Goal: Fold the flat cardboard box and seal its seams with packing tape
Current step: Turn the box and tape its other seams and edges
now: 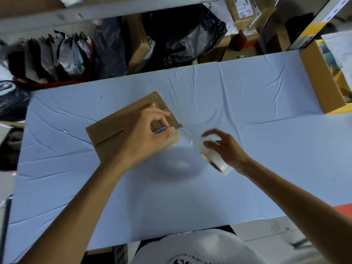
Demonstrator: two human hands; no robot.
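Found cardboard box (pixel 118 134) folded on tabletop (pixel 247 92) with tape strip (pixel 188 137) stretched off its right edge, so sealing judged underway, cut not yet made; noted left hand (pixel 144 138) over box clamped on blue-handled knife (pixel 167 129), right hand (pixel 226 149) just right of box curled round tape roll (pixel 217 159), blurred.

Packing and shipping room, stockroom type. Long counter (pixel 247 88) under wrinkled pale blue sheet serves as work surface. Floor behind it crowded: brown parcels (pixel 242 11) with printed shipping labels, bulging black plastic bags (pixel 186 35), red bin (pixel 92 58) packed with grey and black mailer bags (pixel 70 52). Grey metal shelf frame (pixel 95 10) runs across far side. Open carton (pixel 320 79) with goods inside at right end of counter. At counter: plain cardboard box (pixel 114 134), tape roll (pixel 215 157), blue-handled cutter (pixel 165 129), all parcel-packing kit.
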